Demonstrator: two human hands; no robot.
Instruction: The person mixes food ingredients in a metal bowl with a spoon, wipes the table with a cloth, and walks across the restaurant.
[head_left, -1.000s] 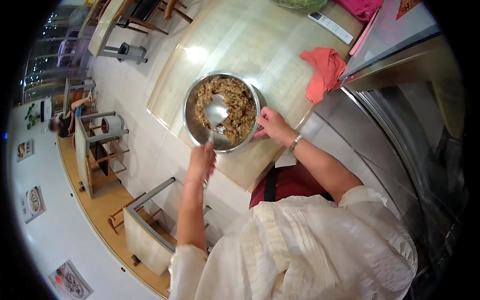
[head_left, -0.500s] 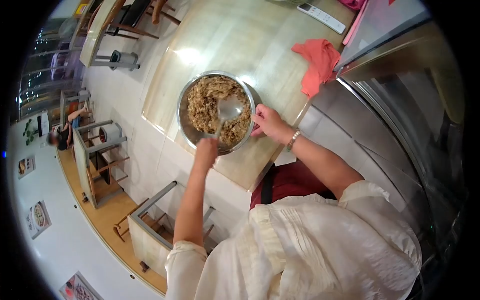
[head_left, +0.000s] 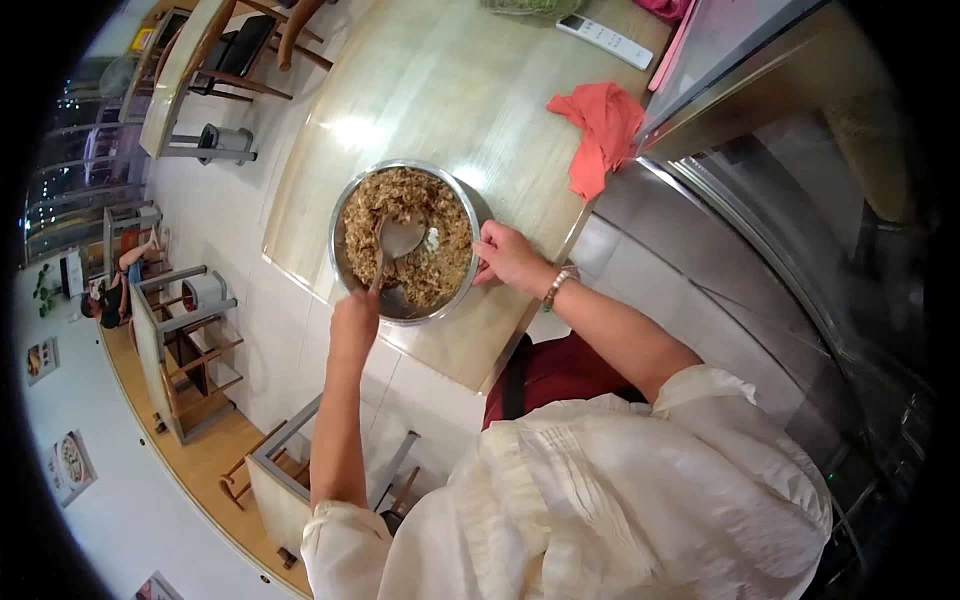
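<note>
A round metal bowl (head_left: 397, 304) stands near the corner of the table, filled with a brown, crumbly food mixture (head_left: 430, 278). My left hand (head_left: 354, 322) is closed around the handle of a metal serving spoon (head_left: 403, 237). The spoon's rounded head lies in the mixture, left of the bowl's middle, with a small white patch of food beside it. At the bowl's right edge, my right hand (head_left: 508, 254) grips the rim between thumb and fingers. A beaded bracelet is on that wrist.
On the pale table (head_left: 450, 110) lie a crumpled red cloth (head_left: 600, 130) and a white remote control (head_left: 606, 42). A glass-sided appliance (head_left: 790, 170) stands to the right. Tables and chairs (head_left: 235, 75) are on the left, where a person (head_left: 115, 295) sits far off.
The spoon has moved left within the bowl, and its head now sits left of the middle. A white patch shows in the mixture. The whole view has shifted slightly; my right hand stays at the rim.
</note>
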